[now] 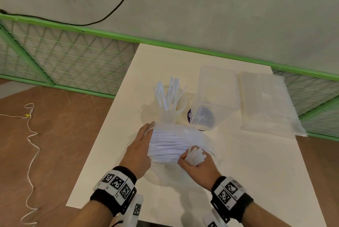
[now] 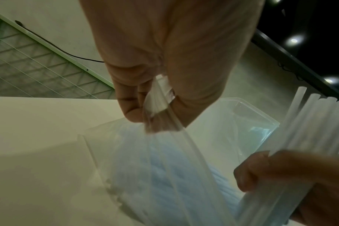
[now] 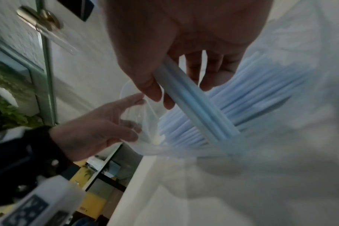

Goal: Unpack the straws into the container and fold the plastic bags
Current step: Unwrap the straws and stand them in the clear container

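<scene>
A clear plastic bag (image 1: 169,146) packed with white straws lies in the middle of the white table (image 1: 247,171). My left hand (image 1: 146,132) pinches the bag's left edge (image 2: 157,107) and holds its mouth apart. My right hand (image 1: 193,159) grips a small bundle of straws (image 3: 195,105) at the bag's near right end, partly drawn out of it. Behind the bag stands a clear round container (image 1: 180,106) with several straws (image 1: 167,94) upright in it.
A clear rectangular tub (image 1: 218,91) leans over a dark blue round object (image 1: 201,116) behind the bag. A second flat plastic bag (image 1: 266,103) lies at the back right. A green mesh fence (image 1: 73,58) runs behind the table, and a white cord (image 1: 30,135) lies on the brown floor at left.
</scene>
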Available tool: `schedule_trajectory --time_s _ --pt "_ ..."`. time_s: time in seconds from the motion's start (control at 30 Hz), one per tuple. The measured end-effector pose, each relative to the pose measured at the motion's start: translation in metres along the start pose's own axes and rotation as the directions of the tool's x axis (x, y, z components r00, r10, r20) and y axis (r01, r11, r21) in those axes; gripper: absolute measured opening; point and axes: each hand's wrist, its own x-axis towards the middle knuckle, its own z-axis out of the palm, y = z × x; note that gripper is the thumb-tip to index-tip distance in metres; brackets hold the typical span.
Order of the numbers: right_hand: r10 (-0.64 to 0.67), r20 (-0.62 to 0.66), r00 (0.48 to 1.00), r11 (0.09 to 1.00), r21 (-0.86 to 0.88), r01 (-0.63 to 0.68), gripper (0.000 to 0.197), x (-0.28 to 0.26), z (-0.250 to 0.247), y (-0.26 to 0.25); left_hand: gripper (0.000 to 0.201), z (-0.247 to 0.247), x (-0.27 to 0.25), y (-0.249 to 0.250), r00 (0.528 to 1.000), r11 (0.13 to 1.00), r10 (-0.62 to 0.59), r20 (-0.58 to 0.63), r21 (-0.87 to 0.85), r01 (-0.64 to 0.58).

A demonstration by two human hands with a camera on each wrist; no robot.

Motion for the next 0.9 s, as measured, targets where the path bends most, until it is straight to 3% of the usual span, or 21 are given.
schedule_trajectory --time_s 0.1,0.23,0.37,0.57,0.63,0.7,0.8,0.9 --pt "0.038 0.062 0.997 0.998 -0.052 -0.035 0.029 0.006 -0.006 -0.004 0.107 0.002 0.001 -0.002 1.000 1.000 0.016 -0.001 0.004 -0.016" --pt "-0.082 0.084 0.993 0.974 -0.203 0.097 0.016 0.024 -0.036 -0.061 0.107 0.001 0.000 -0.001 1.000 1.000 0.010 0.000 0.002 -0.010" --pt "-0.286 -0.054 0.957 0.938 -0.217 0.269 0.008 0.045 -0.080 -0.154 0.105 0.001 -0.001 -0.001 1.000 1.000 0.005 0.004 -0.019 -0.005" --pt "-0.469 -0.320 0.823 0.883 -0.197 0.427 0.008 0.082 -0.104 -0.231 0.107 0.000 0.000 0.000 1.000 1.000 0.021 0.000 -0.022 -0.021" --pt "-0.457 -0.337 0.823 0.887 -0.235 0.397 0.007 0.100 -0.095 -0.226 0.107 0.000 0.000 0.000 1.000 0.999 0.026 -0.002 -0.018 -0.026" --pt "-0.386 -0.303 0.871 0.914 -0.257 0.315 0.010 0.119 -0.082 -0.208 0.105 0.000 0.000 0.000 0.999 0.999 0.036 -0.006 -0.013 -0.036" --pt "-0.220 -0.129 0.967 0.904 -0.399 0.152 0.043 0.135 -0.063 -0.179 0.104 -0.001 0.000 0.000 0.999 0.999 0.044 -0.013 -0.009 -0.044" --pt "-0.083 -0.031 0.996 0.898 -0.435 0.061 0.096 0.131 -0.065 -0.175 0.105 -0.001 0.000 -0.001 0.999 0.999 0.048 -0.011 -0.015 -0.048"
